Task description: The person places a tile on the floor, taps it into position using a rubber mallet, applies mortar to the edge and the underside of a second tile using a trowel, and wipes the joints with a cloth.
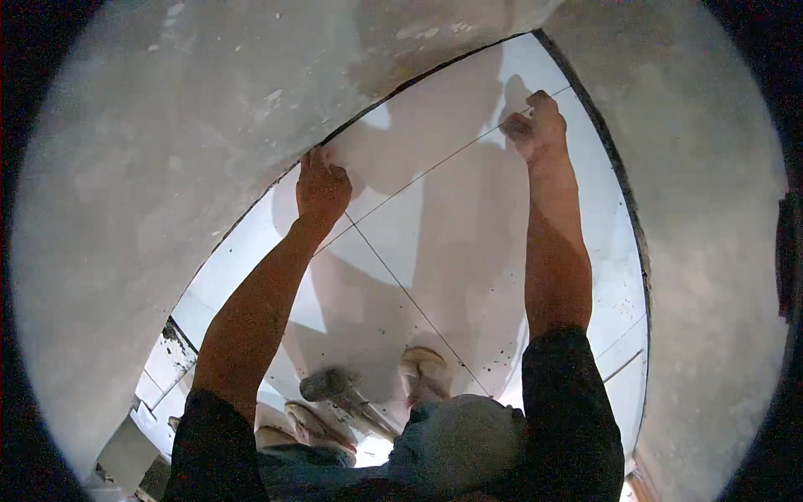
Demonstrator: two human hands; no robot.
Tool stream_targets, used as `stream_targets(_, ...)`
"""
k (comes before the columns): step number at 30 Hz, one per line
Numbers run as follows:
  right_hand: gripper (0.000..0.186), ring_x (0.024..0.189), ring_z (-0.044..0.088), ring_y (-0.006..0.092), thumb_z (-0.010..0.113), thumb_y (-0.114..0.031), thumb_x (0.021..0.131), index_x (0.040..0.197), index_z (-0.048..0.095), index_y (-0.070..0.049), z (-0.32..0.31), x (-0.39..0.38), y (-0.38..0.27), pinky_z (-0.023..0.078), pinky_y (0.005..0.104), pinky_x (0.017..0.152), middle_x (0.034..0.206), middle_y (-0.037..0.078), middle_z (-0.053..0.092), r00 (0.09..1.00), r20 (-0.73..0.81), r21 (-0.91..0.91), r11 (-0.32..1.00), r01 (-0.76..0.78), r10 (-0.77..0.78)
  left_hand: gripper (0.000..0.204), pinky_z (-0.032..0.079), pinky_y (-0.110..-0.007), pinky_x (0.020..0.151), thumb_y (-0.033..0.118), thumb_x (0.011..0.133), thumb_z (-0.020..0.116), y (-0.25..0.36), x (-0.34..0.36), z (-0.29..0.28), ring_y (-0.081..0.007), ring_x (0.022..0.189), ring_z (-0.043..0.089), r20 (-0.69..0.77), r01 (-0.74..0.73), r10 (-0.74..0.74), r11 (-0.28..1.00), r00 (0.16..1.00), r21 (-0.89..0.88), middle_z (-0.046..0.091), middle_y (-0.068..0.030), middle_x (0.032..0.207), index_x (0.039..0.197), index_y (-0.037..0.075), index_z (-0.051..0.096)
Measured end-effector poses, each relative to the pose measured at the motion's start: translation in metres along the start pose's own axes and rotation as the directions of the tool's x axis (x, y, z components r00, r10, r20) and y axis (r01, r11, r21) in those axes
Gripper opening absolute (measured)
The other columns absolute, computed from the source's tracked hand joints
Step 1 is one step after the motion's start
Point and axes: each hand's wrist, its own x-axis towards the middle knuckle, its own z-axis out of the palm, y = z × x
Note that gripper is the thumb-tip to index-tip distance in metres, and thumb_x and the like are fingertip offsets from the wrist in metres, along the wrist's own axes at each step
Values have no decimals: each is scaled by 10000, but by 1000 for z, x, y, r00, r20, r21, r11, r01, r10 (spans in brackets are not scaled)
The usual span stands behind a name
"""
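Observation:
White floor tiles (456, 197) with thin dark joints between them spread out below me. My left hand (324, 186) is at the far left edge of the tiles, its fingers bent together by the dark gap along the wall; what they hold, if anything, is hidden. Farther off, my right hand (539, 130) is low over the long tile joint (443, 161). Its fingers are curled toward the thumb, and anything between them is too small to name. Both arms are stretched forward, and their shadows fall across the tiles.
Bare grey plastered walls (192, 125) close in on both sides and meet at the far corner. A mallet (328, 385) with a dark head lies near my feet. A foot in a sandal (424, 370) stands on the tiles. Debris (174, 335) sits by the left wall.

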Motion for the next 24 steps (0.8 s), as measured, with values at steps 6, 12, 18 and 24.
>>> stream_targets(6, 430, 737, 509, 278, 520, -154, 778, 1116, 339, 40, -3, -1, 9, 497, 433, 634, 964, 243, 448, 999, 8, 78, 996, 41, -42, 245, 431, -444, 905, 38, 762, 450, -22, -5, 18, -379, 1046, 448, -58, -181, 194, 967, 979, 179, 455, -208, 1034, 997, -33, 456)
stream_targets(12, 315, 795, 531, 279, 499, -165, 851, 1066, 421, 52, -23, 33, 27, 497, 409, 748, 948, 202, 511, 971, 239, 335, 938, -86, 4, 358, 448, -464, 841, 57, 749, 492, 6, -11, 16, -402, 1130, 421, -121, -6, 7, 1000, 993, 2, 409, -239, 1207, 1094, -28, 442)
stream_targets(18, 289, 861, 549, 259, 540, -188, 870, 1064, 488, 20, 39, 9, 57, 490, 376, 800, 947, 130, 546, 847, 344, -358, 778, 517, -405, 452, 370, -469, 942, 102, 771, 565, 58, -43, -30, -386, 1196, 415, -56, 35, -40, 996, 998, -81, 357, -225, 1354, 1200, 30, 444)
stream_targets(24, 451, 1026, 561, 276, 586, -89, 831, 1246, 460, 36, -31, -42, 79, 465, 339, 880, 1111, 150, 589, 813, 419, -849, 143, 508, -403, 392, 390, -450, 926, 127, 804, 583, 41, -114, -75, -378, 1031, 511, 149, 88, -39, 937, 988, -339, 534, -222, 1096, 1166, 28, 471)
